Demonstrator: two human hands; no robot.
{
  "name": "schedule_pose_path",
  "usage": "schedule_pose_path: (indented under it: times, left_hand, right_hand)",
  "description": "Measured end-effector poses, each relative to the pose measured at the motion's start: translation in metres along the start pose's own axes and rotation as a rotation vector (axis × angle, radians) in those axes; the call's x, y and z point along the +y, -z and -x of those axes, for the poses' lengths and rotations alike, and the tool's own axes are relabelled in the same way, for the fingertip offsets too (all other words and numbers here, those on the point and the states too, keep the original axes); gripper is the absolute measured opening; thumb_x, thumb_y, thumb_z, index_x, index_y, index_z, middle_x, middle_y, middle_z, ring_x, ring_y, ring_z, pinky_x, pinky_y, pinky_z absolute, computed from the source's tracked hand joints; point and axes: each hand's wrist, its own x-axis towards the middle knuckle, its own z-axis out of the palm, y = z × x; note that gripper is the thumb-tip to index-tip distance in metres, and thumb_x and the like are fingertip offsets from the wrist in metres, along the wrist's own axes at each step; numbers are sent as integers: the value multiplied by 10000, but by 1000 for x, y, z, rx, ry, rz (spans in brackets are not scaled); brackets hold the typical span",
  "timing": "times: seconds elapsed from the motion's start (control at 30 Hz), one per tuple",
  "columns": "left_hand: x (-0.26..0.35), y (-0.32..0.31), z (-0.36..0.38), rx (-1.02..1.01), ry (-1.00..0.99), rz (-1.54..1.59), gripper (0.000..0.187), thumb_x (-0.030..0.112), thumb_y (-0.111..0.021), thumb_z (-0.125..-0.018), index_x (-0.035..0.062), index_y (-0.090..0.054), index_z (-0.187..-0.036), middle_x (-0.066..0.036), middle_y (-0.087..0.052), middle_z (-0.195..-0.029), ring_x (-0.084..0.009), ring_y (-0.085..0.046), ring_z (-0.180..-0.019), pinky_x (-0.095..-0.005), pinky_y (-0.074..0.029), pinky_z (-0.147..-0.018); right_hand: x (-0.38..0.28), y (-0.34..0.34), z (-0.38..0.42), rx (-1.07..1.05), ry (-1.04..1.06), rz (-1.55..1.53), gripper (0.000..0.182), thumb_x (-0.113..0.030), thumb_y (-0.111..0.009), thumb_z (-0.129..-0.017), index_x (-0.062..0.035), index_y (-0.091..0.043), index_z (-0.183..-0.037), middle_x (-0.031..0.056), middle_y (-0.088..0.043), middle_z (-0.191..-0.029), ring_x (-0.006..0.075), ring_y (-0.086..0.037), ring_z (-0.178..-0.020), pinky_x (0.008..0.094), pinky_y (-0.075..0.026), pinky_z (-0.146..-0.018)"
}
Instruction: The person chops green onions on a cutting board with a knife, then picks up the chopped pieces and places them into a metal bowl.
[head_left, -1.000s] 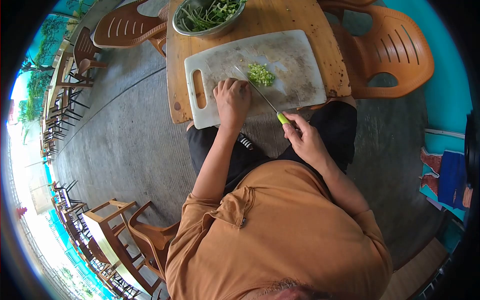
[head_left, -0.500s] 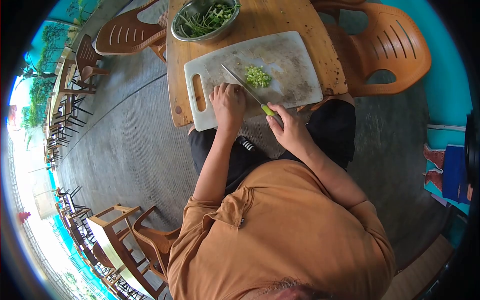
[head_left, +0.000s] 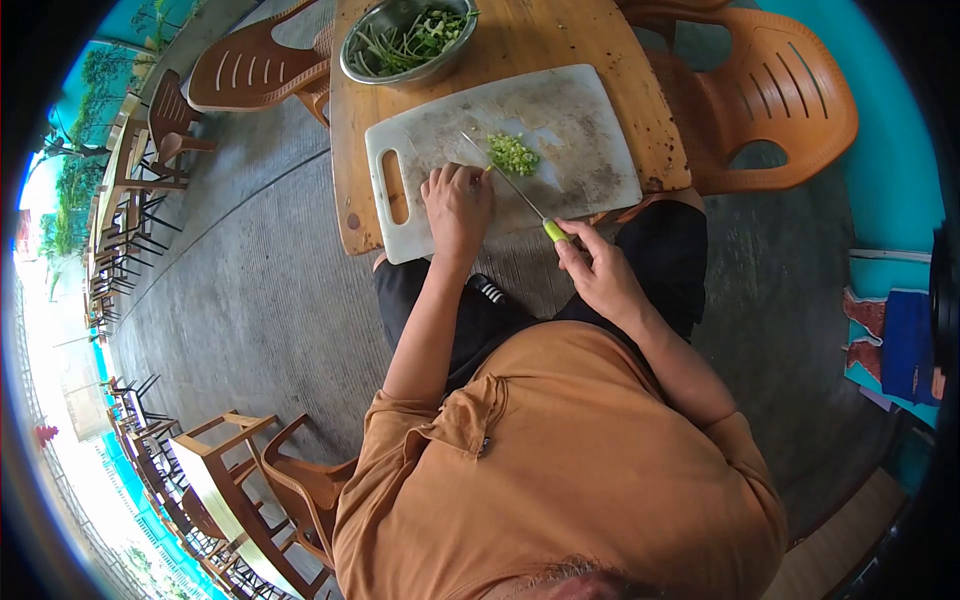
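My right hand (head_left: 603, 272) is closed around the green handle of a knife (head_left: 519, 196). The blade slants up and to the left across a white cutting board (head_left: 595, 120), just beyond the fingertips of my left hand (head_left: 460, 215). Those left fingers are curled down on the board, and a small yellow-green tip of a vegetable (head_left: 488, 169) shows at them; the rest of it is hidden under the hand. A small heap of chopped green vegetable (head_left: 513, 155) lies on the board right beside the blade.
A metal bowl (head_left: 432, 74) with long cut green vegetables stands at the back left of the wooden table (head_left: 352, 170). Orange plastic chairs flank the table, one on the right (head_left: 785, 100) and one on the left (head_left: 245, 70). More tables and chairs line the far left.
My right hand and the knife have shifted a little right and toward me. A yellow-green tip now shows by my left fingers, which stay nearly in place.
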Motion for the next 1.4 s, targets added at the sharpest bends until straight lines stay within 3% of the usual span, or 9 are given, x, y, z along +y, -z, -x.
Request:
schedule_pose_path:
  times: [0.23, 0.3, 0.5, 1.0, 1.23, 1.4]
  left_hand:
    - [-1, 0, 0, 22, -13, 18, 104, 170, -774, -911, 76, -773, -956, -76, -693, -965, -306, -636, -1011, -453, -459, -935]
    - [-1, 0, 0, 20, -15, 24, 102, 157, -770, -903, 74, -774, -963, -78, -693, -970, -308, -636, -1014, -454, -461, -937]
    - [-3, 1, 3, 6, -27, -24, 139, 107, -752, -860, 63, -773, -990, -78, -698, -994, -310, -637, -1033, -456, -468, -955]
    - [-1, 5, 1, -22, -16, 34, 160, 110, -753, -900, 74, -793, -1051, -82, -734, -1060, -311, -662, -1086, -453, -475, -994]
    - [1, 6, 2, -33, 31, 17, 158, 122, -752, -901, 72, -790, -1046, -88, -717, -1046, -324, -655, -1081, -461, -475, -994]
    - [-2, 1, 3, -6, 3, 13, 129, 135, -758, -894, 82, -789, -1007, -77, -692, -1007, -307, -631, -1051, -451, -459, -950]
  right_hand:
    - [0, -5, 5, -2, 36, 22, 365, -220, -667, -1076, 6, -632, -1361, 261, -732, -1269, 428, -700, -1216, 448, -583, -987]
    - [-2, -10, 4, 60, 158, 99, 361, -207, -684, -1058, 1, -633, -1349, 256, -737, -1252, 451, -700, -1182, 466, -593, -962]
    - [1, -32, -15, 114, 225, 157, 327, -194, -686, -1049, -15, -639, -1319, 252, -752, -1195, 467, -718, -1095, 484, -601, -913]
    - [-9, -5, -4, -11, 26, -27, 355, -206, -663, -1079, 13, -627, -1356, 265, -734, -1258, 418, -711, -1208, 428, -578, -985]
    - [-4, -7, 0, -7, 19, 20, 366, -204, -676, -1070, 11, -626, -1362, 265, -736, -1258, 420, -709, -1210, 426, -580, -991]
    - [-2, -22, -11, 76, 150, 127, 341, -202, -688, -1052, -9, -645, -1330, 240, -742, -1251, 438, -707, -1172, 459, -594, -961]
